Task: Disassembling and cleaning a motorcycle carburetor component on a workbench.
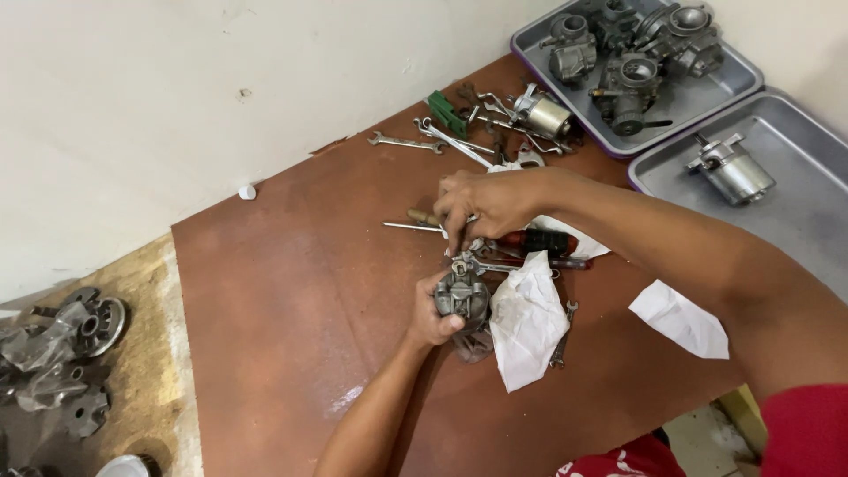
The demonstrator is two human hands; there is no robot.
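My left hand point(430, 316) grips a small grey metal carburetor body point(461, 294) above the brown table point(291, 291). My right hand point(481, 203) reaches over from the right, its fingertips pinching a small part at the top of the carburetor. Whether the fingers hold a tool is hidden. A crumpled white cloth point(527, 318) lies right beside the carburetor. A red-handled screwdriver point(534, 241) lies just behind the hands.
Several wrenches point(406, 141) and loose tools lie at the table's back. A grey tray point(698, 88) holds several carburetors; a second tray point(795, 203) holds a cylindrical motor point(733, 170). White paper point(678, 318) lies at right. Clutch parts point(84, 336) sit far left.
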